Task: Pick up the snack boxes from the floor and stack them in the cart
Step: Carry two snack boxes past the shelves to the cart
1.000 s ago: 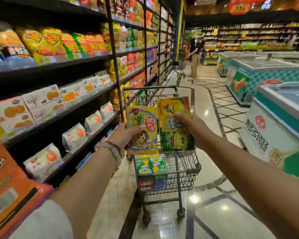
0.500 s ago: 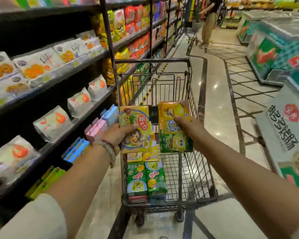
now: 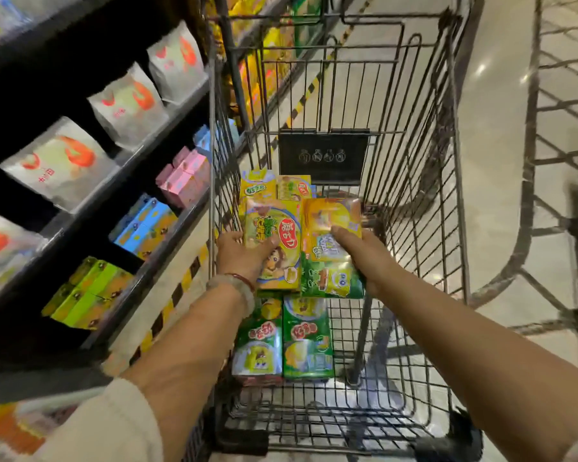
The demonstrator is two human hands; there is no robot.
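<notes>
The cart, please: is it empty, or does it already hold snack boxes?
Not empty. The cart already holds two green snack boxes side by side at its near left, with more yellow ones farther in.

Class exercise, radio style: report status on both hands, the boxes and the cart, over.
Left hand grips yellow box; right hand grips orange-green box. Both inside cart, above stacked boxes. Nothing in the way.

I lowered both hands from above the black wire cart [image 3: 447, 161] down inside its basket. The yellow cartoon snack box [image 3: 274, 241] in my left hand [image 3: 244, 251] and the yellow-and-green snack box [image 3: 331, 248] in my right hand [image 3: 367, 251] came just over the stacked green boxes [image 3: 284, 341].
</notes>
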